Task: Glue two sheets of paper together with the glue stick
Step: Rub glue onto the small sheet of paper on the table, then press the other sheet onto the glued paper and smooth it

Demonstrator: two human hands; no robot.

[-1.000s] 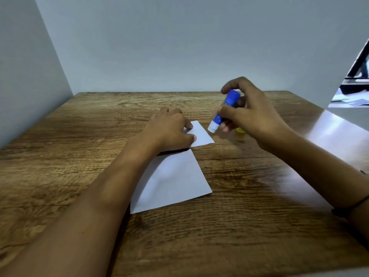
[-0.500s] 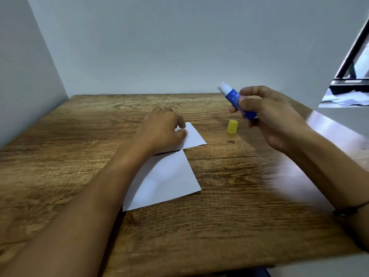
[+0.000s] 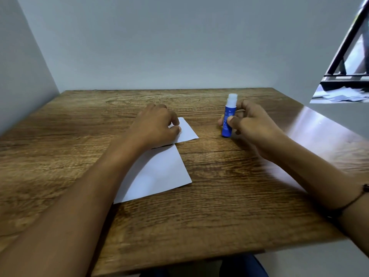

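Observation:
Two white sheets lie on the wooden table. The near sheet lies flat, partly under my left forearm. The far sheet overlaps its top edge, and my left hand rests on it with curled fingers pressing it down. To the right, the blue glue stick stands upright on the table, its white uncapped tip pointing up. My right hand grips its body between thumb and fingers. The yellow cap is hidden.
Grey walls close in the table at the back and left. At the right an opening shows a black frame and scattered papers. A dark bracelet sits on my right wrist.
My right hand has turned the glue stick from tilted in the air to upright and brought it down onto the table where the yellow cap stood. The left hand stays on the paper.

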